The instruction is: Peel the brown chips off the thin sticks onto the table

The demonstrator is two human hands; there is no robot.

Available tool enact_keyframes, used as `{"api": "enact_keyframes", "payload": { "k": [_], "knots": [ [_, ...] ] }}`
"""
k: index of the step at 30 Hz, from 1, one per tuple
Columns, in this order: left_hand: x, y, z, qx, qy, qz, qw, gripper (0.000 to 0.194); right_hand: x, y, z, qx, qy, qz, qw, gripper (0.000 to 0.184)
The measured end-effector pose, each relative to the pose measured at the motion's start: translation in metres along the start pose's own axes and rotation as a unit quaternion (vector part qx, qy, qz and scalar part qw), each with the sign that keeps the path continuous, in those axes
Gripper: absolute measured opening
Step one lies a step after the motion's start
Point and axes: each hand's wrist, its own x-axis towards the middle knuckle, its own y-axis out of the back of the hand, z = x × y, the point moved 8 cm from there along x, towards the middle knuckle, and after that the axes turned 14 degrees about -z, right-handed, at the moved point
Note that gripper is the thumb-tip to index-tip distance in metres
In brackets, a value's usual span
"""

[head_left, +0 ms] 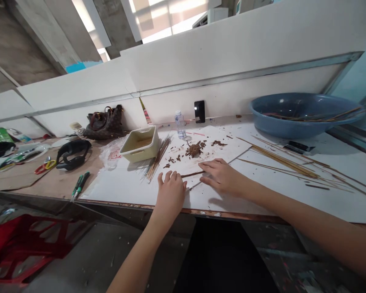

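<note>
On the white sheet at the table's front, a thin dark brown roll stretches between my two hands. The fingers of my left hand rest bent and slightly apart over its left end. My right hand lies flat at the other end, fingers stretched out. The ends of the roll are hidden under the hands. Just beyond sits a lump of brown dough-like material, with crumbs and small pieces scattered around it. A thin grey strip runs out from beside my right hand.
To the left are a bundle of thin sticks, a cream basin, green-handled tools and a handbag. A bottle and a phone stand behind. At right are long sticks and a blue tub.
</note>
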Motion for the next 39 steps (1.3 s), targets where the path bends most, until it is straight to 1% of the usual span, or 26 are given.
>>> {"api": "enact_keyframes", "payload": {
  "k": [2,5,8,11,15,21,23,26,28,30,33,35,39],
  "knots": [
    [0.000,-0.006,0.005,0.001,-0.005,-0.009,1.000,0.042,0.003,-0.008,-0.016,-0.031,0.008,-0.026,0.999,0.068],
    [0.007,-0.014,0.014,0.007,-0.026,-0.020,0.999,0.052,0.010,-0.026,-0.034,-0.069,0.012,-0.060,0.996,0.075],
    [0.013,-0.023,0.015,0.003,-0.034,-0.031,0.999,0.055,0.018,-0.040,-0.037,-0.080,0.002,-0.069,0.994,0.079],
    [0.010,-0.029,0.013,-0.006,-0.031,-0.015,0.999,0.057,0.020,-0.046,-0.036,-0.082,0.007,-0.053,0.995,0.082],
    [0.003,-0.035,0.011,-0.014,-0.033,0.004,0.999,0.057,0.020,-0.049,-0.036,-0.082,0.015,-0.042,0.996,0.084],
    [0.000,-0.036,0.014,-0.022,-0.038,-0.001,0.999,0.057,0.019,-0.051,-0.037,-0.093,0.024,-0.033,0.995,0.081],
    [-0.002,-0.034,0.013,-0.037,-0.036,0.001,0.999,0.058,0.018,-0.049,-0.037,-0.091,0.028,-0.035,0.995,0.079],
    [-0.006,-0.028,0.007,-0.049,-0.013,0.035,0.998,0.058,0.019,-0.042,-0.039,-0.085,0.023,-0.028,0.996,0.079],
    [-0.008,-0.028,0.004,-0.051,-0.001,0.047,0.998,0.058,0.022,-0.037,-0.043,-0.086,0.025,-0.020,0.996,0.077],
    [-0.008,-0.030,0.003,-0.055,-0.001,0.040,0.998,0.057,0.027,-0.034,-0.050,-0.092,0.032,-0.027,0.995,0.075],
    [-0.007,-0.035,0.001,-0.060,0.001,0.024,0.998,0.054,0.035,-0.039,-0.058,-0.091,0.036,-0.057,0.994,0.077],
    [-0.006,-0.036,0.000,-0.063,0.003,0.019,0.998,0.054,0.039,-0.043,-0.060,-0.084,0.034,-0.068,0.994,0.078],
    [-0.006,-0.034,-0.001,-0.077,0.001,0.018,0.997,0.054,0.041,-0.047,-0.059,-0.072,0.040,-0.072,0.994,0.071]
  ]
}}
